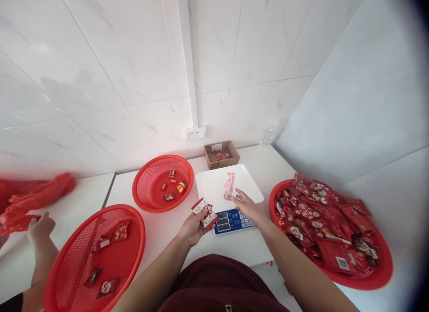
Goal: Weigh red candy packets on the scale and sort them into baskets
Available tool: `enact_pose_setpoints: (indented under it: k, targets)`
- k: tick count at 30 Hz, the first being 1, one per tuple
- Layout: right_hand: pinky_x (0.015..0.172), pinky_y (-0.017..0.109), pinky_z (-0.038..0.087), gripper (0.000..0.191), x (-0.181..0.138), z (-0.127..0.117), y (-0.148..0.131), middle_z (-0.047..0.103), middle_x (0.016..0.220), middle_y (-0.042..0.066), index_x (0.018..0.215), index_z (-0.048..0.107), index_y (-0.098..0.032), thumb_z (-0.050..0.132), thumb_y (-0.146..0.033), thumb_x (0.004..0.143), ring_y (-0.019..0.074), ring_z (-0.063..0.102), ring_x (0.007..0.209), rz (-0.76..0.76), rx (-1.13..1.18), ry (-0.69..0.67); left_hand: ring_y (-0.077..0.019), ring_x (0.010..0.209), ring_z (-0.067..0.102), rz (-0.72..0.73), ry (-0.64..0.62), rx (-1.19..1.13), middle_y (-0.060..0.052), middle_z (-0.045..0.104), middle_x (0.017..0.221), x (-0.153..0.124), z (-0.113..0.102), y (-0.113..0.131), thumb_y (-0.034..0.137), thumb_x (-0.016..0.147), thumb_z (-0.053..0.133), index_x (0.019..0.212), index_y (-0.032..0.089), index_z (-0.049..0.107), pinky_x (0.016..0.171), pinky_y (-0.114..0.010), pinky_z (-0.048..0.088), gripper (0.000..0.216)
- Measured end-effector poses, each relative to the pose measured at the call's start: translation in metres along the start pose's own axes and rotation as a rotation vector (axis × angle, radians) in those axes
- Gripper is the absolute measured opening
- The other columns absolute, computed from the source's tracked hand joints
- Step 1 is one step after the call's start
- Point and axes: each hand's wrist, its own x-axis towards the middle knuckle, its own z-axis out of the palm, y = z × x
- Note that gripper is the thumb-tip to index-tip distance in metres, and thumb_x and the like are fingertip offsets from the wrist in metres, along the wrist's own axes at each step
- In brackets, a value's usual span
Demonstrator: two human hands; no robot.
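Note:
My left hand (192, 227) is closed around red-and-white snack packets (207, 214), held just in front of the scale. A pink packet (229, 185) lies on the white pan of the digital scale (248, 182). My right hand (247, 206) is over the pan's front edge, fingers apart and holding nothing. Its fingertips are close to the lower end of the pink packet; I cannot tell whether they touch it. The scale's blue panel with keys and displays is partly covered by both hands.
On the right, a red basket (375, 283) is heaped with red packets. Two red baskets, one at the back (138, 182) and one at front left (53, 276), hold several packets. A cardboard box (221, 162) stands behind the scale. At far left, another person's hand (42, 227) grips a red bag (40, 196).

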Motion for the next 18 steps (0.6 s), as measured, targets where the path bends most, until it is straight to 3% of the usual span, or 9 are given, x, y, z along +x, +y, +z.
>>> enact_pose_setpoints:
  k: [2, 3, 5, 7, 10, 13, 18]
  targets:
    - [0.088, 0.037, 0.045, 0.050, -0.006, 0.008, -0.002, 0.060, 0.120, 0.009, 0.112, 0.058, -0.023, 0.069, -0.040, 0.066, 0.0243, 0.053, 0.113, -0.094, -0.148, -0.051, -0.0132, 0.070, 0.065, 0.009, 0.013, 0.035, -0.004, 0.067, 0.085, -0.002, 0.000, -0.003, 0.026, 0.080, 0.062, 0.100, 0.017, 0.057, 0.064, -0.027, 0.053, 0.023]
    - [0.087, 0.037, 0.046, 0.050, -0.013, 0.013, -0.002, 0.062, 0.116, 0.009, 0.111, 0.059, -0.022, 0.069, -0.041, 0.066, 0.0244, 0.055, 0.111, -0.111, -0.176, -0.142, -0.0129, 0.070, 0.065, 0.014, 0.014, 0.055, -0.003, 0.067, 0.084, -0.003, 0.001, -0.005, 0.026, 0.080, 0.062, 0.100, 0.017, 0.057, 0.064, -0.026, 0.052, 0.022]
    - [0.078, 0.036, 0.050, 0.047, -0.027, 0.025, 0.001, 0.068, 0.100, 0.007, 0.110, 0.059, -0.022, 0.067, -0.043, 0.068, 0.0224, 0.062, 0.094, -0.085, -0.137, -0.372, -0.0118, 0.068, 0.063, 0.025, 0.001, 0.100, -0.003, 0.067, 0.083, -0.005, 0.004, -0.009, 0.028, 0.080, 0.062, 0.098, 0.017, 0.058, 0.065, -0.026, 0.051, 0.021]
    - [0.067, 0.032, 0.051, 0.045, -0.038, 0.035, 0.006, 0.069, 0.080, 0.003, 0.106, 0.060, -0.020, 0.067, -0.043, 0.069, 0.0187, 0.064, 0.075, -0.049, -0.071, -0.487, -0.0111, 0.068, 0.062, 0.039, -0.021, 0.139, -0.003, 0.067, 0.083, -0.007, 0.006, -0.012, 0.029, 0.078, 0.064, 0.096, 0.017, 0.058, 0.066, -0.025, 0.050, 0.022]
    - [0.063, 0.030, 0.051, 0.036, -0.041, 0.037, 0.014, 0.066, 0.070, 0.000, 0.093, 0.062, -0.019, 0.070, -0.041, 0.066, 0.0165, 0.063, 0.067, -0.027, -0.005, -0.409, -0.0106, 0.071, 0.061, 0.076, -0.043, 0.168, -0.003, 0.066, 0.088, -0.009, 0.007, -0.013, 0.029, 0.074, 0.067, 0.100, 0.019, 0.057, 0.067, -0.024, 0.048, 0.029]
    - [0.066, 0.031, 0.051, 0.028, -0.029, 0.028, 0.017, 0.068, 0.076, 0.001, 0.085, 0.061, -0.020, 0.069, -0.040, 0.067, 0.0177, 0.064, 0.073, 0.042, 0.089, -0.286, -0.0085, 0.067, 0.059, 0.086, 0.014, 0.160, 0.000, 0.062, 0.082, -0.007, 0.003, -0.010, 0.027, 0.075, 0.067, 0.105, 0.021, 0.054, 0.068, -0.023, 0.047, 0.034]
    - [0.080, 0.031, 0.051, 0.034, -0.008, 0.018, 0.001, 0.066, 0.104, 0.004, 0.099, 0.059, -0.024, 0.069, -0.029, 0.067, 0.0173, 0.063, 0.094, 0.096, 0.430, -0.111, -0.0090, 0.068, 0.061, 0.057, 0.026, 0.112, 0.000, 0.060, 0.079, -0.003, -0.005, -0.007, 0.018, 0.079, 0.060, 0.106, 0.020, 0.051, 0.072, -0.025, 0.049, 0.029]
